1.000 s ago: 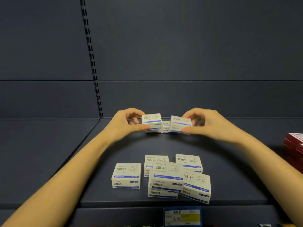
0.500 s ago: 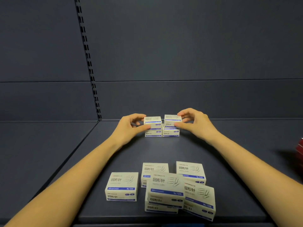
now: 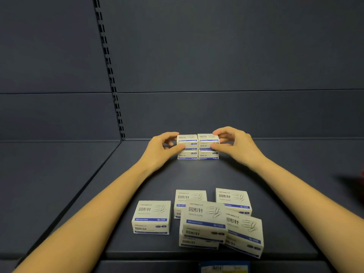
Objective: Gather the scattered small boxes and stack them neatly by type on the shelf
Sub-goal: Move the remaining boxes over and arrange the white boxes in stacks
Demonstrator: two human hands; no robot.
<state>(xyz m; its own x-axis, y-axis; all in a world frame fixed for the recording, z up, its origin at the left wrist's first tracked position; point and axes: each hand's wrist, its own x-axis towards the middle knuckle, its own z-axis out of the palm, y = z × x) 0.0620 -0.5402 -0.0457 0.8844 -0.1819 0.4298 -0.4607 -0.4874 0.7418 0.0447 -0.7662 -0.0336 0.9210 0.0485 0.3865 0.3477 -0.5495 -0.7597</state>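
On my feed the dark grey metal shelf has four small white-and-blue cardboard paper-clip boxes stacked two by two at the far back. My left hand pinches the top-left box, my right hand pinches the top-right box. Near me, a loose pile of five or six similar boxes overlaps messily. A blurry price label is cut off at the bottom.
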